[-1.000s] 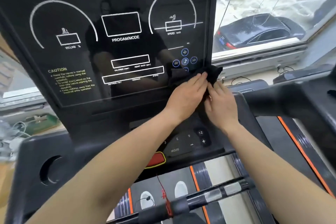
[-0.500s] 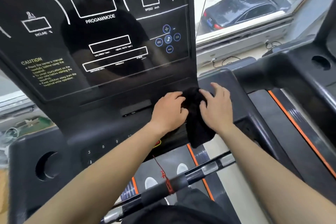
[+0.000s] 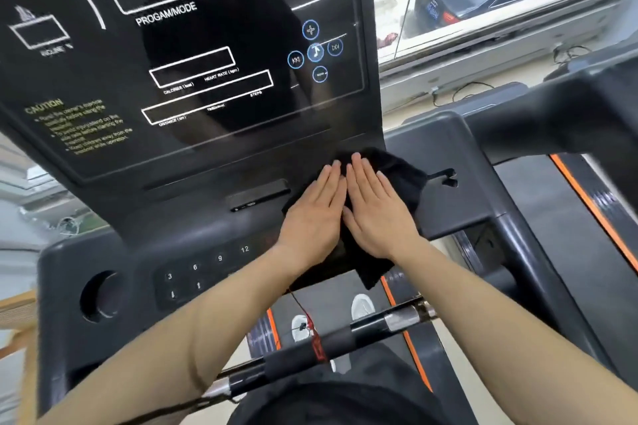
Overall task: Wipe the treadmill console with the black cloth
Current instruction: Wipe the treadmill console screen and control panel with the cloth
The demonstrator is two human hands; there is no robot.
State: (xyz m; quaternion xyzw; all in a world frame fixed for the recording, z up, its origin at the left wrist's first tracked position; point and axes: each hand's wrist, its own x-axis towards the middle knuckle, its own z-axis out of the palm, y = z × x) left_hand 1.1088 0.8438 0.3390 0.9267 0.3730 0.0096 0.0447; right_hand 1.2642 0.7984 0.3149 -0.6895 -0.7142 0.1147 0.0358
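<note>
Head view, looking down: both hands lie flat, fingers straight and together, pressing the black cloth (image 3: 397,179) against the lower right part of the treadmill console (image 3: 207,217), just below the glossy display panel (image 3: 172,45). The left hand (image 3: 316,214) and right hand (image 3: 374,214) sit side by side, touching along the index fingers. Neither grips; palms are spread open on the fabric. Cloth edges show past the right fingertips and hang below the wrists. Number keys (image 3: 207,266) sit to the left, a handlebar (image 3: 345,338) below.
</note>
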